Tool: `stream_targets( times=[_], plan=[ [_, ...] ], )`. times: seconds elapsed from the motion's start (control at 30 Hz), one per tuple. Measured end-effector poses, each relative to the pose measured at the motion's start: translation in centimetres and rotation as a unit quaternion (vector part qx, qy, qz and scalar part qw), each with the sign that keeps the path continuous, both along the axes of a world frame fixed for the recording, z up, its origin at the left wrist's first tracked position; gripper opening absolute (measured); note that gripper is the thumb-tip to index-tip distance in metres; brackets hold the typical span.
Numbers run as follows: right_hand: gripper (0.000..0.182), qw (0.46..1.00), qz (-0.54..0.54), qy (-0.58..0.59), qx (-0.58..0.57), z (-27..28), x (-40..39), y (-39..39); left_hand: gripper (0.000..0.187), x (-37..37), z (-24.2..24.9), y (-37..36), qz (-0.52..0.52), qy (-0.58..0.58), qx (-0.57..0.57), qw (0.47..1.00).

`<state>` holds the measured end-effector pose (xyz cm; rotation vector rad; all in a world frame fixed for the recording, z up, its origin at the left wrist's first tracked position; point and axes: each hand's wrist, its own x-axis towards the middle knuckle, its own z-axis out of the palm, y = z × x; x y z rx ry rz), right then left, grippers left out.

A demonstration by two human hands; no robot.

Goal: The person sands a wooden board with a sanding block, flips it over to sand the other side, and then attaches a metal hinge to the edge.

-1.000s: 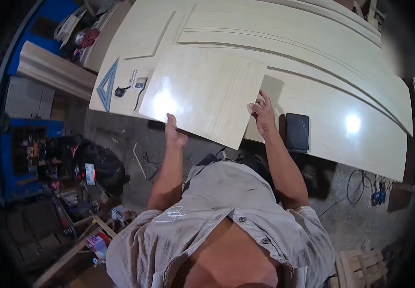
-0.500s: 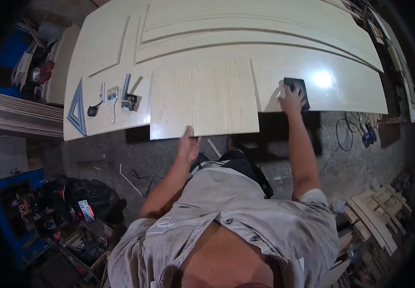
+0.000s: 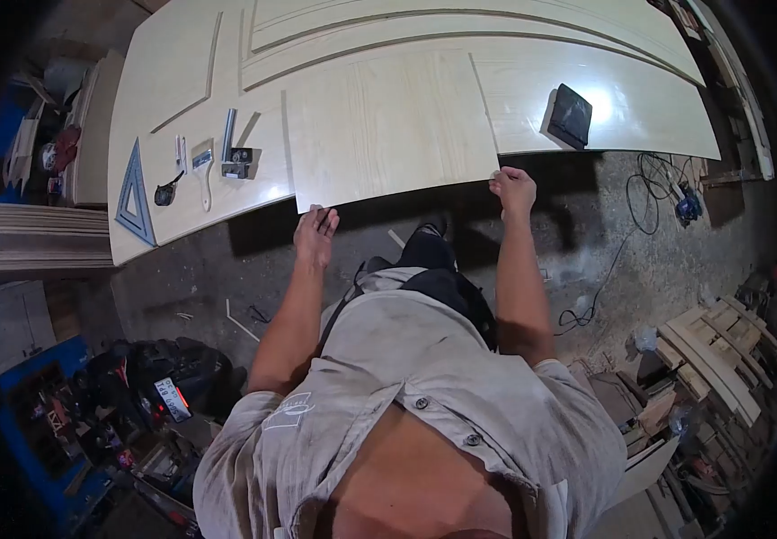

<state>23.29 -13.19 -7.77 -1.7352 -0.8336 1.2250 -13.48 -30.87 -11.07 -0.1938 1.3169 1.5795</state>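
A pale wooden panel (image 3: 393, 126) lies on the workbench, its near edge sticking out past the bench's front. My left hand (image 3: 316, 232) grips the panel's near left corner, with the fingertips at the edge. At the near right corner, my right hand (image 3: 514, 190) pinches the panel between thumb and fingers. A black block-shaped tool (image 3: 570, 117) lies by itself on the bench to the right of the panel. Its exact kind does not show.
Left of the panel lie a blue triangle square (image 3: 137, 199), a tape measure (image 3: 165, 192), a paintbrush (image 3: 204, 176) and a metal tool (image 3: 237, 160). Larger panels (image 3: 442, 25) cover the back. Stacked boards (image 3: 38, 235) stand at left; a cable (image 3: 644, 202) and scrap wood (image 3: 710, 355) lie at right.
My right hand has let go of the black block and taken the panel's right corner. My left hand has moved to the left corner. The panel now sits slightly turned.
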Motion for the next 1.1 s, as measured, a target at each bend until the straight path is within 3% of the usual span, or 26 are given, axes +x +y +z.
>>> stream_targets(
  times=[0.13, 0.2, 0.27, 0.3, 0.37, 0.4, 0.47, 0.53, 0.57, 0.6, 0.67, 0.7, 0.73, 0.8, 0.93, 1.0, 1.03, 1.1],
  plan=[
    [0.037, 0.982, -0.099, 0.159, -0.023, -0.5, -0.7, -0.5, 0.018, -0.7, -1.2, 0.6, -0.026, -0.022, -0.015, 0.999],
    [0.039, 0.976, -0.12, 0.177, -0.039, -0.5, -1.1, -0.6, 0.018, -1.1, -1.1, 0.6, -0.031, -0.023, -0.026, 0.999],
    [0.041, 0.969, -0.133, 0.199, -0.062, -0.7, -1.5, -0.8, 0.021, -2.3, -1.0, 0.0, -0.131, -0.019, -0.022, 0.991],
    [0.041, 0.965, -0.151, 0.209, -0.043, -1.0, -1.3, -1.0, 0.021, -2.5, 0.7, -0.2, -0.121, -0.012, -0.032, 0.992],
    [0.042, 0.964, -0.173, 0.202, -0.023, -1.2, -1.8, -0.5, 0.028, -3.8, 4.3, -0.1, -0.328, -0.028, -0.111, 0.938],
    [0.043, 0.966, -0.181, 0.181, -0.02, -1.4, -1.7, -0.2, 0.028, -5.0, 5.3, -0.3, -0.312, -0.016, -0.123, 0.942],
    [0.043, 0.959, -0.195, 0.204, 0.024, -3.9, -0.5, 0.7, 0.031, -7.5, 6.9, 0.3, -0.475, 0.008, -0.15, 0.867],
    [0.037, 0.963, -0.21, 0.167, 0.025, -3.2, -0.6, 1.3, 0.03, -11.4, 7.7, 1.6, -0.453, 0.05, -0.12, 0.882],
    [0.038, 0.962, -0.215, 0.164, 0.027, -3.5, -0.4, 1.5, 0.026, -13.4, 7.9, 2.6, -0.429, 0.178, -0.121, 0.877],
    [0.04, 0.962, -0.221, 0.159, 0.029, -3.6, -0.3, 1.6, 0.022, -15.4, 7.6, 3.7, -0.332, 0.234, -0.12, 0.906],
    [0.043, 0.961, -0.217, 0.173, 0.011, -3.1, -0.2, 1.3, 0.026, -21.3, 5.3, 6.1, -0.225, 0.425, -0.043, 0.876],
    [0.042, 0.968, -0.214, 0.131, 0.006, -3.0, 0.1, 1.2, 0.032, -22.3, 6.9, 8.0, -0.212, 0.579, -0.126, 0.777],
    [0.041, 0.973, -0.215, 0.088, -0.001, -3.2, 0.2, 0.7, 0.038, -23.1, 8.0, 9.4, -0.215, 0.562, -0.11, 0.791],
    [0.042, 0.965, -0.26, 0.003, 0.029, -1.9, -0.9, -1.0, 0.042, -27.5, 4.8, 11.9, -0.247, 0.739, -0.11, 0.617],
    [0.039, 0.937, -0.336, -0.002, 0.092, 0.6, -6.1, -6.9, 0.042, -30.9, 2.9, 15.6, -0.416, 0.68, -0.053, 0.601],
    [0.035, 0.933, -0.341, 0.029, 0.113, 1.1, -10.7, -10.1, 0.038, -32.0, 3.0, 16.4, -0.51, 0.621, -0.109, 0.585],
    [0.031, 0.933, -0.337, 0.041, 0.119, 1.2, -13.4, -11.5, 0.035, -31.9, 3.0, 16.3, -0.49, 0.601, -0.064, 0.628],
    [0.024, 0.944, -0.298, 0.055, 0.129, 2.2, -20.2, -13.7, 0.035, -33.1, 2.3, 16.4, -0.521, 0.583, -0.033, 0.623]
  ],
)
